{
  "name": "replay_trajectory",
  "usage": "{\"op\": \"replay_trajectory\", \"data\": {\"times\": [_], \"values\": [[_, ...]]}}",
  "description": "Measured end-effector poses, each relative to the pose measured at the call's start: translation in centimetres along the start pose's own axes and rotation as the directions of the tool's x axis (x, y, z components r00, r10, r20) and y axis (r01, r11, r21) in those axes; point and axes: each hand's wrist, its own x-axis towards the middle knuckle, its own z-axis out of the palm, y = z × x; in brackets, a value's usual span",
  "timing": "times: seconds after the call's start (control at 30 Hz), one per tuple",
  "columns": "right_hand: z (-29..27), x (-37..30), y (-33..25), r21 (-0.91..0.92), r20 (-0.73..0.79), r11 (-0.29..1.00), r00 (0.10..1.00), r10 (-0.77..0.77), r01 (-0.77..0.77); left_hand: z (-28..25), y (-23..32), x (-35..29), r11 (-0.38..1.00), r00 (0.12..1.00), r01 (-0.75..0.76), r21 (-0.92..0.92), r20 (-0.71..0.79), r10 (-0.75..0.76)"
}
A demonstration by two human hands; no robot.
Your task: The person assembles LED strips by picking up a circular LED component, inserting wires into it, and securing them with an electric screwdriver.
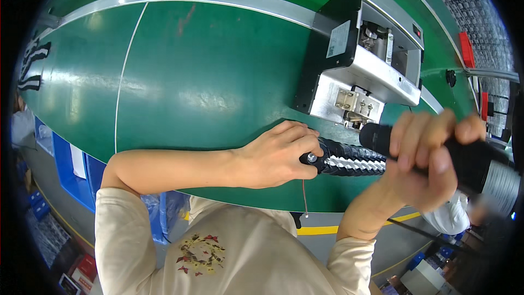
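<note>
My left hand (pixel 284 155) is closed round the end of a black handle (pixel 355 158) with a ribbed, wrapped-looking surface and a silvery zigzag strip. A small shiny metal spot (pixel 311 158) shows at that end, near my fingertips. From beneath hangs a thin reddish wire (pixel 304 199), over the table's front edge. Raised to the right, my right hand (pixel 428 155) grips a black cylindrical electric screwdriver (pixel 375 137). Its nose points left, beside the front of a screw feeder (pixel 357 104); the bit cannot be made out. The screwdriver's rear end (pixel 499 186) is pale, ribbed and blurred.
The silver and black feeder stands on the green table (pixel 213 76), just beyond the handle. Striped black-and-white pieces (pixel 34 65) lie far left. Blue bins (pixel 73 172) stand below the left edge. A dark cord (pixel 436 237) runs at lower right, near another person (pixel 450 216).
</note>
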Motion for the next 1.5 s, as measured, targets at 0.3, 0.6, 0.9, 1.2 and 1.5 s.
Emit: {"op": "replay_trajectory", "data": {"times": [0.3,0.6,0.9,1.2,1.5], "values": [[-0.5,-4.7,-1.2,0.008,-0.068,1.000,0.998,-0.009,0.009,-0.3,0.4,0.3,1.000,1.000,0.004,-0.025,0.003,-0.004],[-0.5,-5.0,-0.3,0.009,-0.071,1.000,0.997,-0.020,0.021,-0.6,0.5,0.6,0.999,0.998,0.047,-0.021,0.035,-0.046],[-0.6,-5.4,-0.8,-0.065,0.013,0.994,0.996,0.091,-0.090,-0.4,0.4,0.9,0.998,0.999,0.050,-0.049,-0.012,-0.051],[0.8,-6.0,0.0,-0.172,0.033,0.985,0.999,0.035,-0.029,-0.2,0.5,0.4,1.000,1.000,0.009,-0.006,-0.016,-0.009],[-0.6,-2.6,-2.4,0.016,-0.095,0.989,0.985,-0.143,0.146,0.0,-0.1,0.1,0.999,0.999,-0.031,-0.014,0.024,0.031]]}}
